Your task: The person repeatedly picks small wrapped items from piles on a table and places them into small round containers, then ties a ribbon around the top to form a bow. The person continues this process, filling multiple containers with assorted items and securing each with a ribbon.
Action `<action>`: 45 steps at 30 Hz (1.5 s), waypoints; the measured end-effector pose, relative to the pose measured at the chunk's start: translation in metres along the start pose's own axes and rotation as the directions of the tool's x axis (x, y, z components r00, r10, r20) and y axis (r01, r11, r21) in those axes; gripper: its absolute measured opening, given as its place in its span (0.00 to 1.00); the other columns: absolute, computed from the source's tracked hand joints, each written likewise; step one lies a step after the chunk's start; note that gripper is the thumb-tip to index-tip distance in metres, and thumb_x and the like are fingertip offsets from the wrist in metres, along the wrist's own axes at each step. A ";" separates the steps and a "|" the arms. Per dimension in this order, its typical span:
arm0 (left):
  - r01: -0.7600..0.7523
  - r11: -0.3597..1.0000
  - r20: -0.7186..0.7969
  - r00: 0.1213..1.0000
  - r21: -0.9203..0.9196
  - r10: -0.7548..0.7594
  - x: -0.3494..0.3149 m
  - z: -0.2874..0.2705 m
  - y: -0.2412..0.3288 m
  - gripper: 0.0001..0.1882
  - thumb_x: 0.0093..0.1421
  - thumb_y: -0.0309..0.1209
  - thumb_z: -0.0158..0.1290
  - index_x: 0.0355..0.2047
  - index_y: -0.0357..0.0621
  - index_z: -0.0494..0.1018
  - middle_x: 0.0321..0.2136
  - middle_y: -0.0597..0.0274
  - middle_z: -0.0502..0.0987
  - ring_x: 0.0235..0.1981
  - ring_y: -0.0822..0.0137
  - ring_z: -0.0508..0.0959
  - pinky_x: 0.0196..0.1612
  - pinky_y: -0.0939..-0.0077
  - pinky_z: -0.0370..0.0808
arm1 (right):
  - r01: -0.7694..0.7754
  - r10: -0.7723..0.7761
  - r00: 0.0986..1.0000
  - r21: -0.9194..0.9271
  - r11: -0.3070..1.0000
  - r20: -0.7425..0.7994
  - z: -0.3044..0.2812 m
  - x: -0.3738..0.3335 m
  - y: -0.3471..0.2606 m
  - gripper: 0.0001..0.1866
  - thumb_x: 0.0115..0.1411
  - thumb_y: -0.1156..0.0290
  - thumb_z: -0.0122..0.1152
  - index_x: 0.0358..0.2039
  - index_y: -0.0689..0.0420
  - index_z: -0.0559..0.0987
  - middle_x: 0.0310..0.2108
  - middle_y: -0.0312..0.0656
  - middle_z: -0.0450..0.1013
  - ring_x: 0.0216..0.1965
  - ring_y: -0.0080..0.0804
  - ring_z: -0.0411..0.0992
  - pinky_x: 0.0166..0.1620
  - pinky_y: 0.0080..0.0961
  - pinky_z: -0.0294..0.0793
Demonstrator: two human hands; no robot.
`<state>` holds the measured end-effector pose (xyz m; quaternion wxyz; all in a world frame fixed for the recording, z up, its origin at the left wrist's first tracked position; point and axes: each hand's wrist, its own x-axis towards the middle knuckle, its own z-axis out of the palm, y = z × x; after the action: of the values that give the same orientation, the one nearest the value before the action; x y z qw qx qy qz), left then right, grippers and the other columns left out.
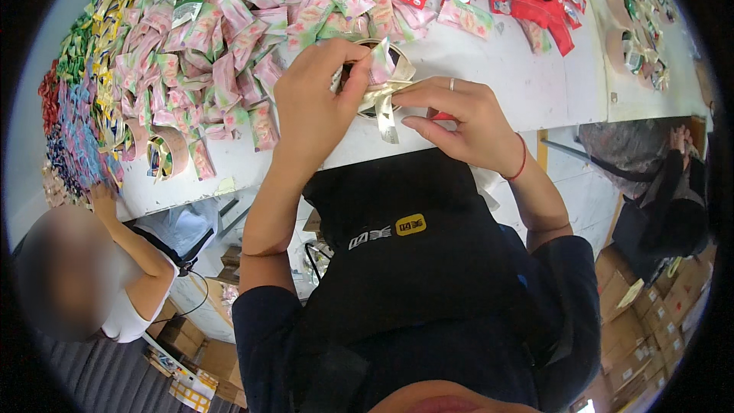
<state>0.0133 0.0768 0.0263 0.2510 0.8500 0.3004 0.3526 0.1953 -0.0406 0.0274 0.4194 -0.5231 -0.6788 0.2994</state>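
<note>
On the white table in front of me stands a round container (406, 69), its rim showing between my hands. My left hand (317, 95) is at its left side, thumb and forefinger closed on a small pink-and-white wrapped candy (381, 65). From the right, my right hand (466, 122) pinches a pale, shiny ribbon (387, 121) whose end hangs down over the container's near side. A bit of red (440, 115) shows under the right fingers; what it is, I cannot tell. My hands hide most of the container's inside.
Pink-and-green wrapped candies (222, 38) are heaped behind and left. Red packets (539, 0) lie at the back right. Filled round containers (170, 154) stand at the left edge, and more candies (646, 38) at the far right. One co-worker's hand (103, 200) is left; another person's hands (680, 140) are right.
</note>
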 end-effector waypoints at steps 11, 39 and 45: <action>0.376 0.885 0.462 0.859 -0.275 -0.221 0.026 -0.017 -0.007 0.13 0.47 0.26 0.66 0.23 0.37 0.70 0.22 0.65 0.70 0.26 0.72 0.69 0.33 0.77 0.67 | -0.095 0.087 0.974 -0.029 0.995 -0.212 -0.015 0.016 -0.008 0.09 0.53 0.76 0.65 0.36 0.56 0.82 0.31 0.40 0.74 0.25 0.27 0.72 0.30 0.22 0.70; 0.075 0.876 -0.012 0.996 -0.477 -0.091 -0.052 -0.018 0.066 0.27 0.46 0.11 0.54 0.47 0.43 0.67 0.40 0.54 0.80 0.41 0.61 0.77 0.54 0.63 0.69 | -0.167 0.357 0.922 0.677 0.717 -0.151 -0.027 -0.019 -0.028 0.23 0.66 0.79 0.43 0.61 0.61 0.56 0.49 0.55 0.73 0.37 0.32 0.76 0.37 0.20 0.75; 0.123 0.793 -0.018 0.986 -0.597 -0.166 -0.076 0.006 0.073 0.20 0.44 0.12 0.59 0.37 0.44 0.72 0.39 0.56 0.78 0.39 0.62 0.77 0.42 0.74 0.73 | -0.182 0.222 0.973 0.394 0.901 -0.057 -0.003 -0.036 -0.031 0.20 0.56 0.78 0.59 0.50 0.60 0.76 0.42 0.42 0.75 0.29 0.20 0.69 0.33 0.16 0.69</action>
<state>-0.0013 -0.0274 0.0354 0.5197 0.6906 0.2477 0.4377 0.1876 -0.0833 0.0459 0.5146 -0.5120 -0.5266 0.4425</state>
